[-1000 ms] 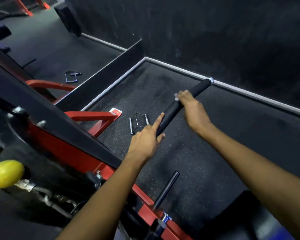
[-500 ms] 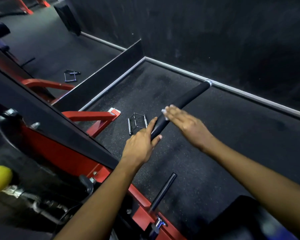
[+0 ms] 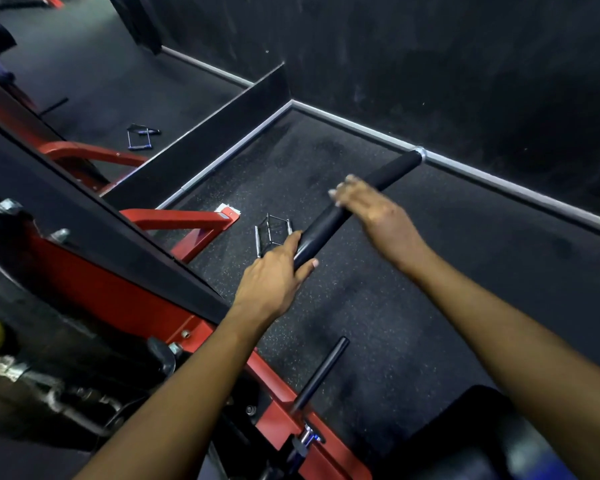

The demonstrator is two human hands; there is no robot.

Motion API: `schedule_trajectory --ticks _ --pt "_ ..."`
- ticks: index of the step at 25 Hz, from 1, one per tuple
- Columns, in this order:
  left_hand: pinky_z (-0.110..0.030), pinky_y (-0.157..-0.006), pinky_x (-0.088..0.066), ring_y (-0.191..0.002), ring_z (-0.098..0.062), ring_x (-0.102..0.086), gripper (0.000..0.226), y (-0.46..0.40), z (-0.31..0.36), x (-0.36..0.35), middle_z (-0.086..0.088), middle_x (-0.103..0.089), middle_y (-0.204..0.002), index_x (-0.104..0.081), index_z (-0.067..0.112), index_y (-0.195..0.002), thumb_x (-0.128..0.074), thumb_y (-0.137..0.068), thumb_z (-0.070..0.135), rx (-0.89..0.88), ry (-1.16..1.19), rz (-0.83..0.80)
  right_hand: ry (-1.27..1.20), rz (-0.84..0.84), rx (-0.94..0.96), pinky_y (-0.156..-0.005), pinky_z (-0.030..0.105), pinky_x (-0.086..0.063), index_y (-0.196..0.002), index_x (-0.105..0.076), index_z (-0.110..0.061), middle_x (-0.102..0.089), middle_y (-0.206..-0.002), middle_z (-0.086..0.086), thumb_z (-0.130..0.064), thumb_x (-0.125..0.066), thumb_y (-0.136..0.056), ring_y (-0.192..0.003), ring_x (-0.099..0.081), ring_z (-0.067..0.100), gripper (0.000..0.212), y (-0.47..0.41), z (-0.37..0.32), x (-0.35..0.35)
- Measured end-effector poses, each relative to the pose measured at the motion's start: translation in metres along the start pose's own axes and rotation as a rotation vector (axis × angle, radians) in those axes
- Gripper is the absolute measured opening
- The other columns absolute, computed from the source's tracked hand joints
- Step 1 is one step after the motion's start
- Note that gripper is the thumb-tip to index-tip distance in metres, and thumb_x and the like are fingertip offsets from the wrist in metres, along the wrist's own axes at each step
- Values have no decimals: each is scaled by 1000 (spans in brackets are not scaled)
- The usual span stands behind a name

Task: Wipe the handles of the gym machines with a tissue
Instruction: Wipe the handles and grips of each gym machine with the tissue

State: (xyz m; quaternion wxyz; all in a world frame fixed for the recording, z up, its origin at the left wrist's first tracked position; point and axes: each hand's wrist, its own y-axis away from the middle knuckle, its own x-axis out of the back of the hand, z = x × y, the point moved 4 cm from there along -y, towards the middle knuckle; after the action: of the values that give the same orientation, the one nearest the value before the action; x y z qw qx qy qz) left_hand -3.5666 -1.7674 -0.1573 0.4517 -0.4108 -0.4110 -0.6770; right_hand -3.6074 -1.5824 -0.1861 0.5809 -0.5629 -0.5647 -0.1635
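My left hand [image 3: 274, 278] has its fingers curled round the near end of the black padded handle [image 3: 357, 206], steadying it, while my right hand [image 3: 371, 209] lies over the middle of the bar with fingers fairly straight and blurred; a pale scrap at the fingertips may be the tissue [image 3: 333, 194], I cannot tell. I judge the wipe midway, next stroke toward the chrome end cap [image 3: 419, 153], free air all round, wall beyond
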Motion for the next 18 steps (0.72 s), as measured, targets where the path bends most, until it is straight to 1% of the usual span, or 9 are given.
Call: schedule_trajectory --ticks 2,4,5,6,9,10,12,14,18 --pt "-41 -87 -42 -113 -36 -57 53 4 1 -1 -10 -59 -128 -28 29 -146 -43 -99 48 7 0 0 -93 -27 -334 -111 32 -30 -117 -61 -5 -54 -131 14 3 -46 -91 -132 -41 30 31 -26 60 1" --pt "-40 -86 -42 -113 -35 -57 54 6 3 2 -9 -59 -128 -27 29 -147 -43 -99 48 -4 -9 16 -113 -32 -745 -99 33 -37 -112 -60 -7 -53 -128 17 -9 -40 -95 -121 -49 33 26 -37 92 5" --pt "-40 -86 -42 -112 -34 -57 54 6 5 2 -9 -59 -128 -27 28 -147 -42 -99 48 -9 -11 19 -81 -53 -817 -94 35 -39 -112 -59 -4 -53 -126 20 -11 -38 -96 -116 -51 34 27 -38 87 6" --pt "-40 -86 -43 -112 -34 -58 54 6 6 1 -9 -59 -127 -27 28 -147 -42 -99 49 -11 -11 16 -10 -86 -764 -94 38 -41 -114 -58 -1 -52 -126 22 -9 -38 -96 -116 -51 36 28 -39 73 4" --pt "-39 -85 -42 -112 -34 -58 54 3 6 0 -9 -59 -128 -26 28 -147 -41 -100 49 -9 -15 5 28 -59 -260 -107 38 -36 -125 -56 -3 -52 -134 14 -3 -45 -93 -128 -45 30 33 -19 32 1" --pt "-40 -86 -42 -113 -34 -57 55 2 4 1 -9 -58 -129 -25 29 -147 -40 -99 50 4 -13 2 -20 -37 -255 -107 33 -35 -126 -57 -8 -53 -134 8 -7 -46 -94 -127 -46 24 34 -18 41 5" --pt "-41 -90 -42 -116 -36 -55 56 5 1 -1 -9 -55 -134 -24 30 -148 -41 -99 50 57 -12 -7 -128 119 -518 -99 26 -37 -123 -59 -23 -56 -129 -4 -23 -40 -99 -117 -51 13 31 -18 67 13" --pt "-43 -94 -41 -119 -36 -54 60 7 2 -1 -6 -50 -141 -21 32 -149 -43 -97 53 98 -28 3 -61 131 -501 -93 24 -37 -115 -61 -32 -59 -115 -10 -33 -37 -100 -106 -52 5 28 -16 53 14" --pt "-43 -96 -42 -123 -34 -52 79 -36 27 6 -6 -43 -147 -12 32 -153 -53 -91 56 36 2 12 -137 168 -154 -104 21 -36 -126 -57 -4 -59 -124 9 -7 -48 -93 -120 -49 16 34 4 -13 4"
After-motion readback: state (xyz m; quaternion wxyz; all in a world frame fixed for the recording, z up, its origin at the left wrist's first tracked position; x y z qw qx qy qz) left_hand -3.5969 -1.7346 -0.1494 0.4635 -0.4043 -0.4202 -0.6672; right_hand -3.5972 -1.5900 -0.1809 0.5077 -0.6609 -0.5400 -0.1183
